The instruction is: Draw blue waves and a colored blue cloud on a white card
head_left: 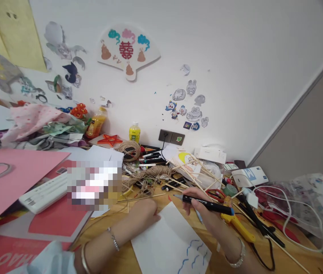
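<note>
My right hand (200,209) holds a black marker (204,204) with a blue end above the right edge of a white sheet of paper (161,243). The marker lies nearly level, its grey tip end pointing left. Wavy blue lines run across the near right part of the sheet. My left hand (146,213) rests at the sheet's upper left edge with its fingers curled in. What those fingers hold, if anything, is hidden.
Twine (152,175), thin wooden sticks and markers clutter the table's back. A yellow glue gun (238,224) and a white cable (289,213) lie right. Pink card (16,175) and a white box (46,192) lie left. Two bottles, including a yellow one (134,133), stand by the wall.
</note>
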`<state>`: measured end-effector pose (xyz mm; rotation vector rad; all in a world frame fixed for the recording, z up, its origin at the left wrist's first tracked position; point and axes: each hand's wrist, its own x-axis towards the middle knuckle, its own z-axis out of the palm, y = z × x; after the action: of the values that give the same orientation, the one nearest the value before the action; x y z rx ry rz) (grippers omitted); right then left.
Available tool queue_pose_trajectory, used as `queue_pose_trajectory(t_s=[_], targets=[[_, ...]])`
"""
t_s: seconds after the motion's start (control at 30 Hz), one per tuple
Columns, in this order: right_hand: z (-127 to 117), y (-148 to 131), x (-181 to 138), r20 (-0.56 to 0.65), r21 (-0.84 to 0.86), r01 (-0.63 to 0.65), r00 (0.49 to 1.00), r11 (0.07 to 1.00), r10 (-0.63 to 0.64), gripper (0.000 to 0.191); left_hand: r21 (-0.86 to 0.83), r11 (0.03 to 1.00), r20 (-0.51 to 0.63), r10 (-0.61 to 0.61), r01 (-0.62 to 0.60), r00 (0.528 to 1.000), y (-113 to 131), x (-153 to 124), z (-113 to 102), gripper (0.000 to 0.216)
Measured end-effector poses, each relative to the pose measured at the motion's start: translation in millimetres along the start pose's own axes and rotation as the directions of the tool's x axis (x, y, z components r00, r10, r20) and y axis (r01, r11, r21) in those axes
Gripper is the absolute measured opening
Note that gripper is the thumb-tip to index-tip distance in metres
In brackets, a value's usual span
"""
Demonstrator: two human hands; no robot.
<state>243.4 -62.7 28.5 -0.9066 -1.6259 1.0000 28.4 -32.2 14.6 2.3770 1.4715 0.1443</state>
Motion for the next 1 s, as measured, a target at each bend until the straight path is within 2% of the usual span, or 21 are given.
queue_pose_trajectory(t_s=[0.13,0.3,0.43,0.73,1.0], targets=[[17.4,9.8,5.7,0.069,-0.013,-0.094,0.993,0.995,0.095,0.020,-0.086,0.995,0.048,0.062,-0.058,0.997,-6.3,4.1,1.6,0.013],[36.4,27.4,3.3,0.175,0.018,-0.289,0.944,0.957,0.281,0.024,-0.140,0.985,0.062,0.109,-0.099,0.992,-16.6,12.1,8.1,0.009],[48.6,36.7,-1.3,0.191,0.003,-0.269,0.946,0.963,0.263,0.013,-0.149,0.982,0.047,0.127,-0.119,0.991,-20.1,15.3,15.0,0.010],[44.1,60.7,-5.7,-0.033,-0.213,-0.250,0.968,0.945,0.249,0.014,-0.135,0.984,0.025,0.118,-0.113,0.993,-20.9,15.1,13.2,0.011],[38.5,61.1,-3.8,-0.013,-0.191,-0.219,0.975,0.957,0.220,0.011,-0.149,0.984,0.033,0.105,-0.099,0.994,-18.2,14.1,9.8,0.011]])
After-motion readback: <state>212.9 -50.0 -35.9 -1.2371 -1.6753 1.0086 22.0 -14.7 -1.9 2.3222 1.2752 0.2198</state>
